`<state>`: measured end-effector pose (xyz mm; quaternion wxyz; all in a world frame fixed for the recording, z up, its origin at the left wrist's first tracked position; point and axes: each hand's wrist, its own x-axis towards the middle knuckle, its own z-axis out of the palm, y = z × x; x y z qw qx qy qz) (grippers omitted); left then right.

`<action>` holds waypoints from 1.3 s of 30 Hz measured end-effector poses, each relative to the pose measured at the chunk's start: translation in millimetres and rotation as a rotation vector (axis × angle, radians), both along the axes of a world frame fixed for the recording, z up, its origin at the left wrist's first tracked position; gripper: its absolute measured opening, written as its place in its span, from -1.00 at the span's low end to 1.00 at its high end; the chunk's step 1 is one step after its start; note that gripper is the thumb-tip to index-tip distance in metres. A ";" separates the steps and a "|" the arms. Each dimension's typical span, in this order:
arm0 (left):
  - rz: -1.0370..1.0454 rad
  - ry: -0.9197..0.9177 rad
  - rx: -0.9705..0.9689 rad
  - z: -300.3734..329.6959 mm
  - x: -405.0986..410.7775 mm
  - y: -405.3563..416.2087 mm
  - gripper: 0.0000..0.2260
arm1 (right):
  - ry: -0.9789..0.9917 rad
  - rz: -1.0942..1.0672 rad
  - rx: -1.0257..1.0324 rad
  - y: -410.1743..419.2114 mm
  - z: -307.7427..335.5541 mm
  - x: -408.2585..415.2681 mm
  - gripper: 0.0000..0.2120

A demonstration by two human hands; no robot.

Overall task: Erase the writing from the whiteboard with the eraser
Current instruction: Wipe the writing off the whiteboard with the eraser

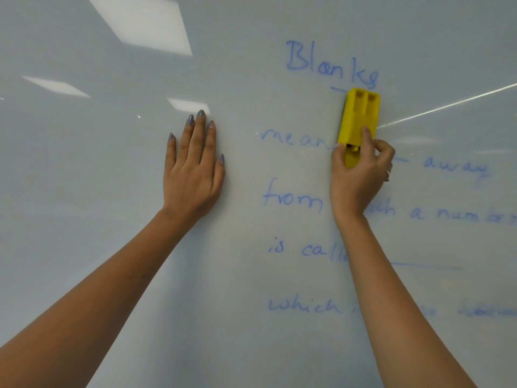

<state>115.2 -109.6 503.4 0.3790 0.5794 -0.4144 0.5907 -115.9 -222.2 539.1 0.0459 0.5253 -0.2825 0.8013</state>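
Observation:
A glossy whiteboard (84,163) fills the view. Blue writing (331,64) covers its right half: "Blanks" on top, then lines starting "mean", "from", "is call", "which". My right hand (356,177) grips the lower end of a yellow eraser (359,116), which stands upright against the board just under "Blanks". A band beside the eraser looks wiped, with "away" still showing at the right. My right forearm hides the middle of several lines. My left hand (193,169) lies flat on the bare board to the left, fingers together, holding nothing.
Ceiling lights reflect on the board as bright patches (148,23) at the upper left. A thin bright streak (447,105) runs across the right side. The left half of the board bears no writing.

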 end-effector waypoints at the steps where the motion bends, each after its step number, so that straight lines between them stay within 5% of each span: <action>1: 0.004 -0.002 -0.002 -0.2 0.1 -0.6 -0.51 | 0.026 0.006 -0.024 6.3 -1.0 8.9 -0.56; 10: -0.007 -0.015 -0.022 -1.0 1.7 -1.1 -0.50 | 0.541 0.032 -0.418 56.0 -16.4 64.8 -0.62; 21: -0.005 -0.010 -0.021 -2.2 -1.3 -0.5 -0.51 | 0.020 0.018 -0.026 -6.1 4.1 -5.7 -0.55; 24: -0.006 -0.009 -0.024 -2.5 -0.3 -1.5 -0.51 | 0.059 0.060 -0.062 12.3 0.5 17.4 -0.57; 31: -0.014 -0.027 -0.034 -2.1 1.6 -1.5 -0.51 | 0.537 0.048 -0.393 56.2 -24.9 67.9 -0.61; 39: -0.005 -0.020 -0.021 -2.8 0.8 -1.3 -0.52 | 0.306 -0.016 -0.223 4.4 -1.7 0.9 -0.57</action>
